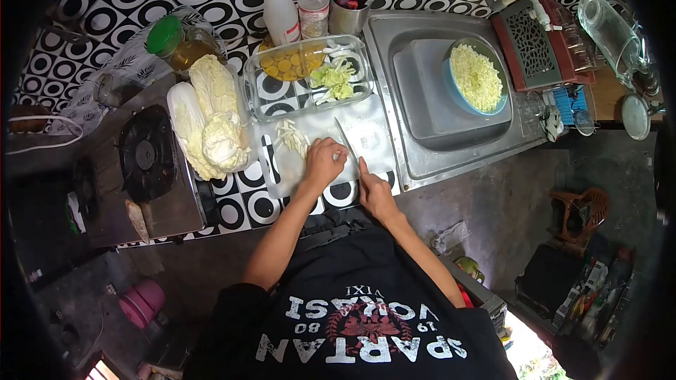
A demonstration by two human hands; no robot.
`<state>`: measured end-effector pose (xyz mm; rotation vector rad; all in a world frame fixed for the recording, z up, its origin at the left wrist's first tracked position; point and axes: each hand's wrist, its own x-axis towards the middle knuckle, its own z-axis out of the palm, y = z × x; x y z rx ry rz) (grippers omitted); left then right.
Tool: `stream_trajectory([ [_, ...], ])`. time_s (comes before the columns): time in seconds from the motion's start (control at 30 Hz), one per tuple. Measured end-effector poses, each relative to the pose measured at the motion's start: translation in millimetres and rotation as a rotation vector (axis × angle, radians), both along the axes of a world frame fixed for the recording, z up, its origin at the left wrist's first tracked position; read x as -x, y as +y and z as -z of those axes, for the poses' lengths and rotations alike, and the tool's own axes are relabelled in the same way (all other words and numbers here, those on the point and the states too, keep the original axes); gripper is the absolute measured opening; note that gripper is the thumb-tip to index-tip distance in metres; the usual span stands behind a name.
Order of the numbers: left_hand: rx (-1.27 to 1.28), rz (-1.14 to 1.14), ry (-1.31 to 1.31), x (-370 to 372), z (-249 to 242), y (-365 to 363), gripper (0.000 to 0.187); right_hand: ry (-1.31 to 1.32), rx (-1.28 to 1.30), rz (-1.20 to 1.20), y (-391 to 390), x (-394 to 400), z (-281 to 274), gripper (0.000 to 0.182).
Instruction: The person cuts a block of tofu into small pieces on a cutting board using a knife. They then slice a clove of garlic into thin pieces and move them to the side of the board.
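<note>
My right hand (376, 191) is closed around the handle of a knife (346, 136), whose thin blade points away from me over a translucent cutting board (285, 181). Just left of the blade, my left hand (326, 160) rests on the board with its fingers curled together; whatever they hold is hidden. Pale strips of cut vegetable (291, 136) lie in a small heap beyond the left hand. Behind the board stands a clear divided container (257, 107), with leafy green and white pieces (334, 79) in its right part.
Whole napa cabbages (211, 119) lie left of the board, beside a stove (165, 204). On the right, a blue bowl of chopped cabbage (477, 79) stands on a grey basin in the steel sink (415, 172). Bottles (313, 10) and a green-lidded jar (165, 36) stand behind.
</note>
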<state>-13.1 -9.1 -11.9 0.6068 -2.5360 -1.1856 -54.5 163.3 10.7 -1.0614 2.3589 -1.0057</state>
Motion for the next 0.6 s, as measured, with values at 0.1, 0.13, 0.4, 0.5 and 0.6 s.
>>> stream_trajectory([
  [0.1, 0.010, 0.011, 0.010, 0.8, 0.3, 0.6, 0.004, 0.030, -0.034, -0.019, -8.0, 5.8, 3.0, 0.065],
  [0.13, 0.007, 0.008, 0.014, 0.2, 0.0, 0.6, 0.004, 0.030, -0.032, -0.016, -10.3, 7.6, 2.8, 0.065],
  [0.4, 0.018, -0.026, 0.028, -1.8, 5.1, 1.2, 0.004, -0.044, -0.107, -0.015, -12.4, 8.8, -23.2, 0.063],
  [0.5, 0.013, -0.013, 0.031, -0.3, 5.3, 1.6, 0.004, -0.051, -0.070, -0.022, -3.3, 3.6, -20.9, 0.062],
  [0.6, 0.012, -0.008, 0.022, -1.1, 4.6, 2.1, 0.004, -0.015, -0.047, -0.013, 0.5, -0.6, -5.5, 0.063],
])
